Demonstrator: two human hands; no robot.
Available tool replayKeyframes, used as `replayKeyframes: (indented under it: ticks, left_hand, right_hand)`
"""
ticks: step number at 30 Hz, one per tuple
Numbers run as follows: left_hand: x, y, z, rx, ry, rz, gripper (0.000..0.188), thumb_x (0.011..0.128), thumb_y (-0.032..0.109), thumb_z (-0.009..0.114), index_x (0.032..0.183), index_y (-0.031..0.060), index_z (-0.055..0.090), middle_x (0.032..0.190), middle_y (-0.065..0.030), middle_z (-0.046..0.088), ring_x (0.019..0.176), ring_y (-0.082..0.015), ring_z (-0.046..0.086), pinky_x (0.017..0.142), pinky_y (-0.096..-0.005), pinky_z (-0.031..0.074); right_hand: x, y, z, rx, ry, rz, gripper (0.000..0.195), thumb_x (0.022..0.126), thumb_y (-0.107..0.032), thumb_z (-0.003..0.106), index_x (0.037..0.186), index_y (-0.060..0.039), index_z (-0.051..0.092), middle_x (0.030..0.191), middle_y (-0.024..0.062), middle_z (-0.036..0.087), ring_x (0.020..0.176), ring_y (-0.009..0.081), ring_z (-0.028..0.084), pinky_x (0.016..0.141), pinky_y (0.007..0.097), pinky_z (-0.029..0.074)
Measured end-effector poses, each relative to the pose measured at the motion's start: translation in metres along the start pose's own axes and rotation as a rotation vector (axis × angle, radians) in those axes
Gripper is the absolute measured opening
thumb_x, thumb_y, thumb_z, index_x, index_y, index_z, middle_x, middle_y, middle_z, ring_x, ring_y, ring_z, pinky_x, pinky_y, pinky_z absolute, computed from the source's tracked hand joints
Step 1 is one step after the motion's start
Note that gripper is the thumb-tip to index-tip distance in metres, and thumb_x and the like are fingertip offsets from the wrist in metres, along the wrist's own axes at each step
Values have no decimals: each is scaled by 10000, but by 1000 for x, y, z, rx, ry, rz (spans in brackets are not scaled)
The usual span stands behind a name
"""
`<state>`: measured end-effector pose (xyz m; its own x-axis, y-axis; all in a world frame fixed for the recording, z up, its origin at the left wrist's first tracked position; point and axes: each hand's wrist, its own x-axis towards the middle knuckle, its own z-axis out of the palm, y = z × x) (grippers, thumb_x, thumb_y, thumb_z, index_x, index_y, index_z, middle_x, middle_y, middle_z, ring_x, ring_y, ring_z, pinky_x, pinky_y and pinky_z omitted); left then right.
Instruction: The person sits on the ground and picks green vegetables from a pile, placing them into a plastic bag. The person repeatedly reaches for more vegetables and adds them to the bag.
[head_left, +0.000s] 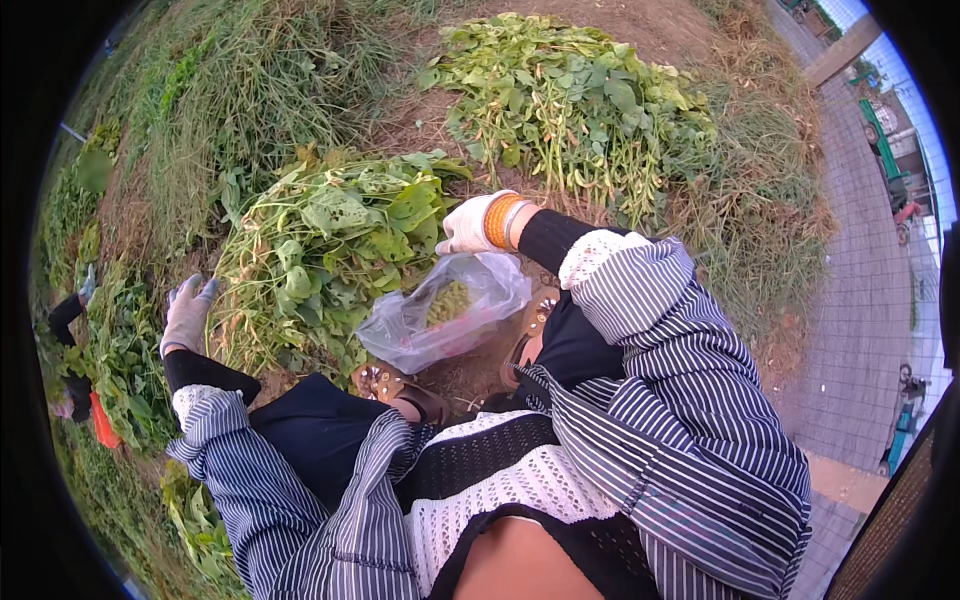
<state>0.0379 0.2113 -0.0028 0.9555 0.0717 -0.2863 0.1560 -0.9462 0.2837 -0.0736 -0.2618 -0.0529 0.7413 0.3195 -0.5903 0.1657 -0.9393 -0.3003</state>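
A heap of cut bean plants (330, 247) with large holed leaves and pale stems lies before me. At its left edge, my left hand (187, 315) in a pale work glove is beside the stems, fingers extended and somewhat apart. My right hand (471, 225), gloved, with an orange beaded bracelet and a silver bangle at the wrist, is just above the far rim of a clear plastic bag (420, 337). Its fingers point down towards the leaves, and their tips are partly hidden. Green pods (448, 304) show inside the bag, which rests on the soil between my feet.
A second heap of bean plants (585, 112) with hanging pods lies farther off. Cut grass (277, 82) covers the ground at left. Another person's gloved hand (88, 281) and a red bag (103, 421) are at far left. Paving (855, 300) runs beyond wire mesh at right.
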Motion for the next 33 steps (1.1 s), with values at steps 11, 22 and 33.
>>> replayKeyframes:
  ticks: [11, 22, 33]
  left_hand:
    - [-108, 179, 50, 391, -336, 876, 498, 882, 328, 661, 1287, 62, 541, 1338, -191, 531, 1333, -370, 398, 1112, -432, 325]
    - [-92, 203, 78, 654, -396, 818, 502, 909, 409, 588, 1242, 35, 555, 1237, -177, 592, 1244, -352, 482, 1063, -420, 365]
    - [-80, 198, 100, 573, -481, 881, 524, 913, 455, 563, 1234, 41, 569, 1238, -180, 604, 1246, -364, 493, 1046, -447, 377]
  right_hand:
    - [23, 180, 81, 442, 555, 934, 342, 916, -302, 555, 1029, -8, 686, 1043, 213, 684, 993, 378, 649, 867, 447, 517]
    - [65, 237, 109, 374, 203, 946, 293, 923, -202, 546, 1173, -107, 666, 1213, 135, 638, 1044, 311, 647, 837, 425, 553]
    - [42, 236, 98, 726, 457, 1189, 497, 908, -460, 558, 1128, -25, 657, 1144, 185, 659, 1062, 354, 634, 880, 462, 513]
